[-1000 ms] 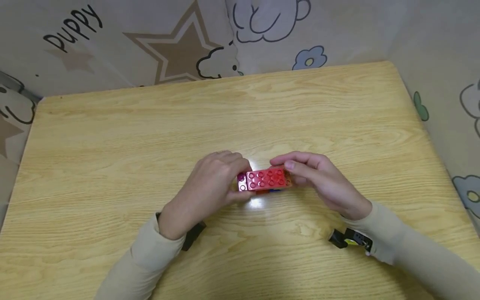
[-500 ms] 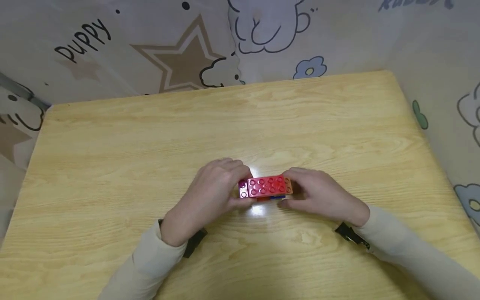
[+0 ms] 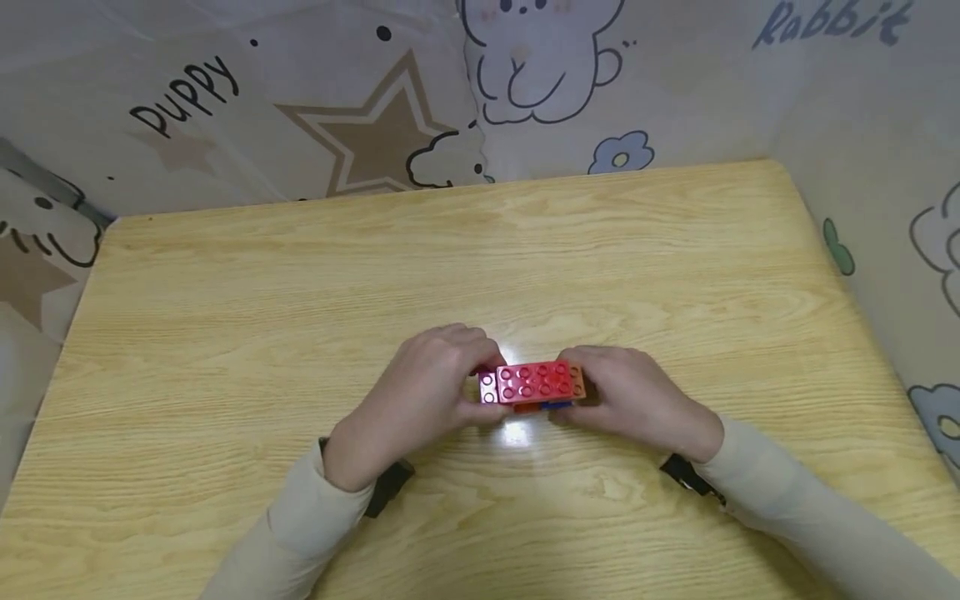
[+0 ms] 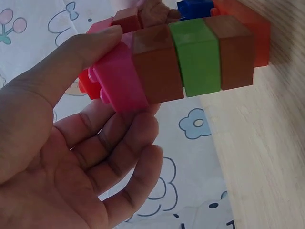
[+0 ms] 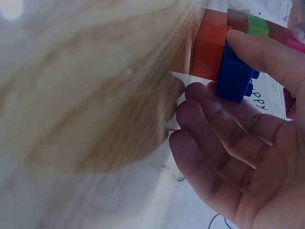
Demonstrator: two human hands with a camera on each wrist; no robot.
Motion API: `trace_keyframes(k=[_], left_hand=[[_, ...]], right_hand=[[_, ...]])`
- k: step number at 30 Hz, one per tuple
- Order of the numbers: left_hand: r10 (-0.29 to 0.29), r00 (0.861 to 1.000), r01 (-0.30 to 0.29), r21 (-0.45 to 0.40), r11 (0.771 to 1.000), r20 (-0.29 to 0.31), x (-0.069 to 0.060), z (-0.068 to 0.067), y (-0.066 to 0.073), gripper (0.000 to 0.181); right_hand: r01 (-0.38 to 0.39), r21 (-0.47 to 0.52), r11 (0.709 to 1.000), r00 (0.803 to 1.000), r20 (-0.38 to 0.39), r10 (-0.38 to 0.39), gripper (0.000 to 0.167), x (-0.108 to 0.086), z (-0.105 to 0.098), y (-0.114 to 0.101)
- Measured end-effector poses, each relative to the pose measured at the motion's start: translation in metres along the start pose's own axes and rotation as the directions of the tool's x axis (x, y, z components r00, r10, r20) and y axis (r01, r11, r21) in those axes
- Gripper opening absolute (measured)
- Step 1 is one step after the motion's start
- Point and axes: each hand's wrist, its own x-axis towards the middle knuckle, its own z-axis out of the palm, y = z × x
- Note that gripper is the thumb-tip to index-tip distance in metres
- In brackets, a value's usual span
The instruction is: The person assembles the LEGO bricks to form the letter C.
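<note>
An assembly of toy building bricks stands on the wooden table between both hands. A red brick (image 3: 534, 382) with studs is on top. My left hand (image 3: 423, 396) grips the upper left side, the thumb on a pink brick (image 4: 125, 78) in the left wrist view. Below that pink brick come a brown brick (image 4: 158, 64), a green brick (image 4: 196, 57), another brown brick (image 4: 232, 52) and an orange-red brick (image 4: 259, 38) at the table. My right hand (image 3: 637, 392) pinches a blue brick (image 5: 233, 74) beside the orange-red base. The assembly's inner parts are partly hidden by the fingers.
The wooden table (image 3: 300, 292) reaches back to a wall (image 3: 697, 83) printed with cartoon animals, stars and flowers. More printed wall (image 3: 885, 217) runs along the right side. Dark wrist devices are strapped beneath both sleeves.
My right hand has gone from loosely spread beside the bricks' right end to pinching them. The left hand keeps its grip. The head view has tilted up a little.
</note>
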Motion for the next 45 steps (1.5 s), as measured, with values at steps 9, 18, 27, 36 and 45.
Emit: trace_keyframes(k=[9,18,27,36,45], left_hand=[[-0.098,0.993,0.104,-0.086,0.991,0.071,0.009,-0.006,-0.006,0.033],[-0.212,0.97,0.232,-0.197,0.953,0.115,0.017,-0.01,-0.014,0.036],[-0.273,0.957,0.289,-0.287,0.913,0.097,0.021,-0.011,-0.02,0.037],[-0.242,0.968,0.252,-0.306,0.918,0.07,0.028,-0.009,-0.032,0.033],[-0.278,0.957,0.288,-0.333,0.898,0.078,0.037,-0.009,-0.042,0.039]], right_hand=[[-0.007,0.014,1.0,1.0,0.016,0.007,0.039,0.002,-0.001,0.002],[-0.016,0.035,0.999,1.0,0.017,0.016,0.041,0.005,-0.006,0.005],[-0.037,0.016,0.999,0.999,0.023,0.036,0.046,0.006,-0.008,0.005],[-0.037,-0.003,0.999,0.999,-0.012,0.037,0.04,0.007,-0.009,0.006],[-0.047,0.078,0.996,0.999,-0.008,0.048,0.028,0.01,-0.011,0.008]])
